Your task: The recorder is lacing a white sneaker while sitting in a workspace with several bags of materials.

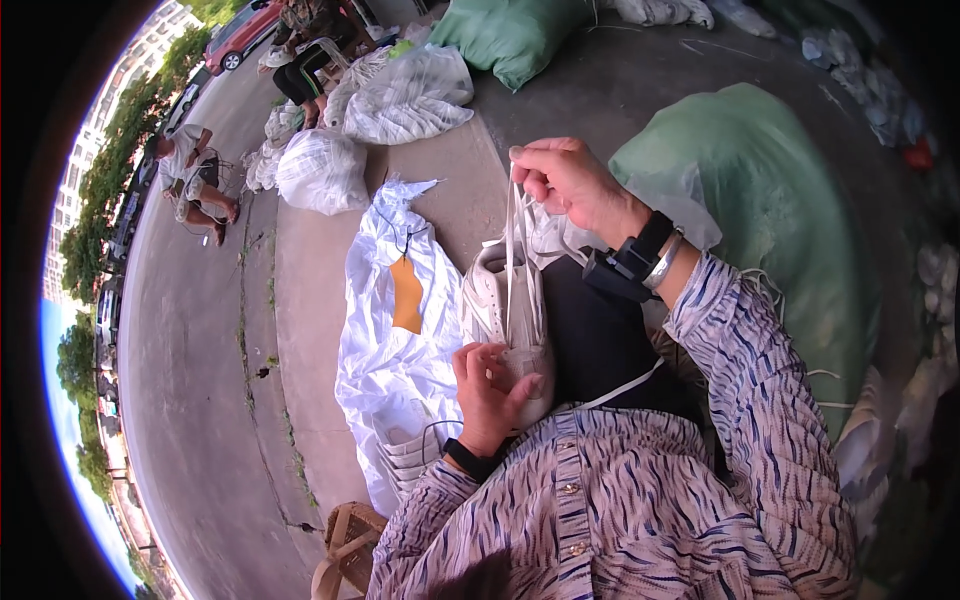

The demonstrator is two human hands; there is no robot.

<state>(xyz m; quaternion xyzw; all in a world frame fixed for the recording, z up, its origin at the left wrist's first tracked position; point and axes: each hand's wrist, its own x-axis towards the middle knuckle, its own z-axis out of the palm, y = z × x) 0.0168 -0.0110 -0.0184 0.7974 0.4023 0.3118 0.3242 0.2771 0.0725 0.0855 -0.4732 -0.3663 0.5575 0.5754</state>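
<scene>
A whitish lace-up sneaker [484, 308] rests on my dark-trousered lap, its toe toward me. My left hand [484, 396] holds it by the toe end, thumb on one side and fingers curled at the other. Above the shoe's opening, my right hand [575, 185] is raised and pinches a white shoelace [509, 255], which runs taut down to the shoe. Left of my lap lies a crumpled white sack [375, 350] with an orange-yellow flat piece [406, 295] on it. Another pale shoe [408, 455] sits on the sack near my left wrist.
A large green sack [745, 230] stands at my right, and another green sack [515, 35] is farther off. White bundles [322, 172] and a plastic-wrapped heap [415, 95] lie ahead. A woven brown stool or basket [352, 540] is at lower left. Other people [190, 170] sit farther away.
</scene>
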